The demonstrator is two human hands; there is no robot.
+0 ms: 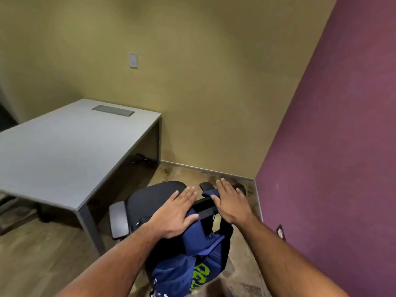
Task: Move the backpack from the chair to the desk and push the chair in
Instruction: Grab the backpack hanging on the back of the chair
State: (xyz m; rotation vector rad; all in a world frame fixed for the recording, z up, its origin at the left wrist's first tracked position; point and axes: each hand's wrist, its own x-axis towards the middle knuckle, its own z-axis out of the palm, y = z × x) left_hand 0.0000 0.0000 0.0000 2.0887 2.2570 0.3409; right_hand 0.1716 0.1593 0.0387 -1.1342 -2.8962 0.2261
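Note:
A blue backpack [192, 260] with green lettering lies on a black office chair [150, 200] in the lower middle of the head view. My left hand [175, 213] rests flat on the top of the backpack, fingers spread. My right hand [231, 202] hovers with fingers extended over the backpack's blue top strap [211, 192], next to the chair's right armrest [241, 186]. Neither hand grips anything. The grey desk [64, 151] stands to the left, its corner close to the chair's left armrest [119, 219].
A purple wall [332, 168] runs close along the right, with an outlet low down. An olive wall [192, 82] lies ahead. Dark cables [142, 160] lie on the floor under the desk. A grey panel [113, 110] is set into the desk top.

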